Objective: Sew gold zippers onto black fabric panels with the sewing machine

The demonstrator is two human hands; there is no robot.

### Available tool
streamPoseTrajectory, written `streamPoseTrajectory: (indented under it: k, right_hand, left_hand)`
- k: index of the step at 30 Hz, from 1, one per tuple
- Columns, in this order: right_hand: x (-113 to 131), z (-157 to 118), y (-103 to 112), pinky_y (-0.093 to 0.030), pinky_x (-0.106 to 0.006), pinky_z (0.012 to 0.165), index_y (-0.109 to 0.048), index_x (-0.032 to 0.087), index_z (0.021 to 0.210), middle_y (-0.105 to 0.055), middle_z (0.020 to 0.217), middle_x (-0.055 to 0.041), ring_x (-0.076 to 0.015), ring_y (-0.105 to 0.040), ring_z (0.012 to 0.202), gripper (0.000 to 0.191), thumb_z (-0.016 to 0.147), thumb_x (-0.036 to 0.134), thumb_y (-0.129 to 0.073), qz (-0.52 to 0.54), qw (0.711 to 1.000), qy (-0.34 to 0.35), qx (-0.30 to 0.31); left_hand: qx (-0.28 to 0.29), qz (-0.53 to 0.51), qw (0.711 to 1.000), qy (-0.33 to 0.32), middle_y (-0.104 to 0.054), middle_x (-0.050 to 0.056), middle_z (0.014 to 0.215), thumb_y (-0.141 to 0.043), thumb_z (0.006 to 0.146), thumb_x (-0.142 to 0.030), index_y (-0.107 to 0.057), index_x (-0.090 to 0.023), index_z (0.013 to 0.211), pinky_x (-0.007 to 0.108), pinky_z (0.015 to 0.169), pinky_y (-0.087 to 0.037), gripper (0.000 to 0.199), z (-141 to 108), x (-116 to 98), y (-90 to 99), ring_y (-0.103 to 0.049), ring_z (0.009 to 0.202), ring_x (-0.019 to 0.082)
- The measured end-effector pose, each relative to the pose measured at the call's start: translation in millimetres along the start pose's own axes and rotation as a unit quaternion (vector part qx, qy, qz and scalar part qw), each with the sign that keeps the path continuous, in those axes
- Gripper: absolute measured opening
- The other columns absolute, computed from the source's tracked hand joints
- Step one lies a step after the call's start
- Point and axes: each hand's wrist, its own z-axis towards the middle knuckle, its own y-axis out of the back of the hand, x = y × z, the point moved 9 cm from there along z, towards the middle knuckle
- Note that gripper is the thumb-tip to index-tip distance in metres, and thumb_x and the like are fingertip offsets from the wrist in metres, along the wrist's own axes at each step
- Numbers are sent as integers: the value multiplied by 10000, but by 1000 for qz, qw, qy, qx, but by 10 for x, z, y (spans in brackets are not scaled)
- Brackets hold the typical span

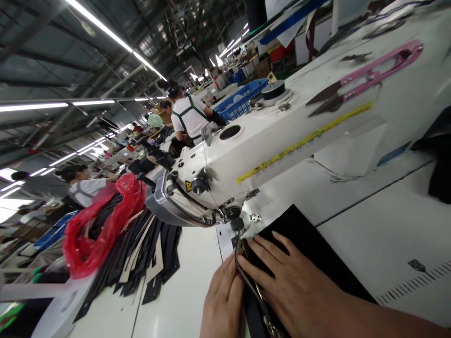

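A white sewing machine (275, 136) reaches across the view, its needle area just beyond my fingertips. Under it lies a black fabric piece (299, 230) with a metallic zipper (259, 293) along its left part. My right hand (292, 281) rests flat on the black fabric, fingers spread toward the machine's foot. To the left of the zipper, my left hand (225, 298) has its fingers together at the fabric's edge; whether it pinches the edge is hidden. A thin dark cord or strip (243, 274) runs between the two hands.
Pink-handled snips (369, 75) lie on the machine arm. Black and beige strips (141, 253) fan out at left beside a red plastic bag (102, 225). A blue crate (243, 98) stands behind the machine. A person in a white shirt (190, 115) and others sit further back.
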Motion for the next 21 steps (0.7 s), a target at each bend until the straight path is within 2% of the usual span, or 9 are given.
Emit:
streamPoseTrajectory:
  k: [4,7,9,11,16,19,21]
  right_hand:
    - [0,0,29,-258,-519,1022,-372,188,1378,-412,1389,-125,-294,-361,1275,508,880,285,-399,3,1000,-8,-12]
    - [23,-8,67,-269,-496,1040,-399,121,1359,-413,1382,-146,-285,-360,1278,509,866,246,-398,-30,999,1,-31]
    - [48,-20,92,-277,-476,1049,-417,96,1344,-420,1375,-149,-272,-366,1277,503,854,205,-394,-58,997,14,-50]
    - [74,-32,98,-299,-467,1045,-423,102,1341,-434,1367,-137,-264,-379,1270,514,832,173,-398,-85,994,31,-61]
    - [111,-49,36,-355,-469,1013,-362,92,1375,-395,1393,-141,-274,-353,1288,591,788,131,-415,-165,983,71,-50]
    - [120,-56,33,-370,-457,1002,-330,120,1395,-383,1405,-121,-259,-349,1293,595,807,147,-414,-182,977,94,-61]
    - [113,-61,34,-367,-448,1003,-317,136,1403,-390,1404,-110,-247,-343,1298,595,816,156,-414,-179,976,105,-71]
  left_hand:
    - [-2,1,1000,1,-622,152,1151,-340,913,-99,-536,-106,1181,336,829,-565,332,21,-18,37,-586,1087,224]
    - [12,-26,1000,11,-592,153,1198,-356,915,-104,-566,-118,1127,365,853,-555,299,33,-29,17,-558,1126,237]
    - [-3,-48,998,26,-575,153,1222,-351,924,-110,-582,-126,1083,386,874,-542,281,37,-23,29,-536,1153,241]
    - [-23,-63,997,40,-573,150,1224,-344,930,-109,-583,-132,1077,388,890,-533,281,43,-19,50,-530,1160,233]
    - [-30,-68,995,62,-589,148,1195,-352,942,-128,-586,-134,1080,414,877,-532,271,103,-39,115,-557,1116,231]
    - [-40,-71,992,101,-601,147,1156,-356,951,-158,-608,-138,1044,399,835,-549,269,121,0,167,-586,1057,228]
    - [-43,-68,992,97,-615,143,1133,-360,953,-165,-613,-138,1050,383,821,-556,273,118,-12,168,-594,1048,228]
